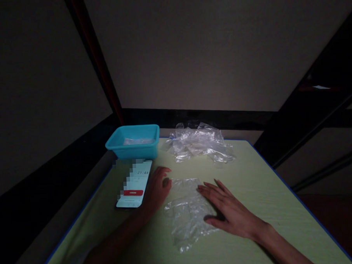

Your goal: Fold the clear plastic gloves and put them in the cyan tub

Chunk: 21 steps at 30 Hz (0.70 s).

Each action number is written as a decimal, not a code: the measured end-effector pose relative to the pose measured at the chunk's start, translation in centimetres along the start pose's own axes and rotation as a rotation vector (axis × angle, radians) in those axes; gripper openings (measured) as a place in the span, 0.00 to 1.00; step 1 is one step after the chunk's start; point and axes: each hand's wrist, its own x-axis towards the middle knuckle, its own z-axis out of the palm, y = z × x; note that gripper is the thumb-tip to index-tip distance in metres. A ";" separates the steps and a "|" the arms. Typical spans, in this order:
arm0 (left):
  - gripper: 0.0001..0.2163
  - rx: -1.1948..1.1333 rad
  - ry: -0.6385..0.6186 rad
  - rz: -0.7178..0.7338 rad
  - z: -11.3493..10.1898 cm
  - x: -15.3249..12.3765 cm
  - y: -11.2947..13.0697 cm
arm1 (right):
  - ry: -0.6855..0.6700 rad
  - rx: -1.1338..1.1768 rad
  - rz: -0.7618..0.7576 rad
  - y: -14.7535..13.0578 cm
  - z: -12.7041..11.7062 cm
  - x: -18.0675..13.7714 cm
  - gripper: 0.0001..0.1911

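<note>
At lower centre, crinkled clear film [190, 221] is being flanked by the loosely curled, empty left hand [161, 183] and, seemingly, pressed by the spread right hand [226, 207]; flattening is probably being served best by light, outward pressure.

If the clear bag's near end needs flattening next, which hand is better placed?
The right hand, probably: it is spread at the right side of the clear bag, thumb over its near half. The left hand is partly curled by the far left corner, beside the phone.
</note>
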 end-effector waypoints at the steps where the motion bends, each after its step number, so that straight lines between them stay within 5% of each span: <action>1: 0.11 -0.002 0.008 0.009 0.0 0.0 0.0 | 0.010 -0.021 0.012 0.0 0.1 0.0 0.34; 6: 0.10 -0.002 0.035 0.041 0.0 0.1 0.1 | 0.109 -0.101 0.046 0.2 0.7 -0.1 0.33; 10: 0.08 -0.009 0.010 0.062 -0.4 -0.2 0.8 | 0.202 -0.148 -0.123 0.9 -0.3 -0.8 0.24; 14: 0.07 -0.067 -0.194 0.073 -0.7 -1.4 2.2 | 0.280 -0.143 -0.340 1.1 -1.6 -1.8 0.12; 21: 0.07 -0.051 -0.568 0.191 -1.5 -3.7 4.2 | 0.233 -0.087 -0.400 0.2 -0.7 -1.9 0.16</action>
